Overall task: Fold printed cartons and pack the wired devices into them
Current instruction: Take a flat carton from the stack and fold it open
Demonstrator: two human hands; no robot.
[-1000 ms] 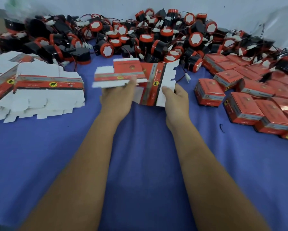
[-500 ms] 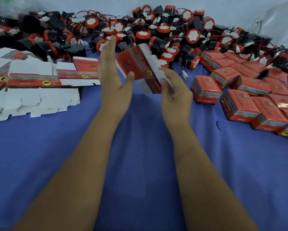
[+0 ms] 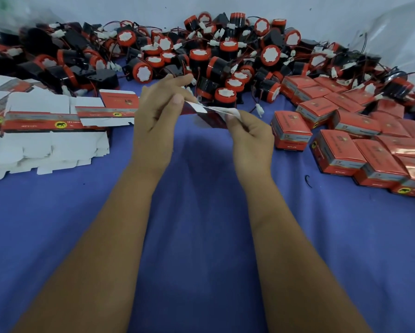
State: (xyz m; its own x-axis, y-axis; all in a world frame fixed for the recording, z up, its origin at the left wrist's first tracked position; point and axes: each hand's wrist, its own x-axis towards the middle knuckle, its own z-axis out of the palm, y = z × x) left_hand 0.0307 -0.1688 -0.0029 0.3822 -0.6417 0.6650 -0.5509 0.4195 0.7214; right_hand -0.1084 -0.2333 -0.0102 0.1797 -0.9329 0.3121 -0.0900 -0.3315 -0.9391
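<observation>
Carton blank [image 3: 209, 114] pinched between left hand [image 3: 153, 121] and right hand [image 3: 249, 135].
Blurred, seemingly edge-on; uneven pulling could crease or tear it.

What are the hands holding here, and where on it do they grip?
Both hands hold one flat carton: the left hand pinches its left end, the right hand pinches its right end.

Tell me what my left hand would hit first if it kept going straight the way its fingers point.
Probably the pile of black-and-red wired devices just beyond the left hand, whose fingers point up and away; depth is hard to judge.
</observation>
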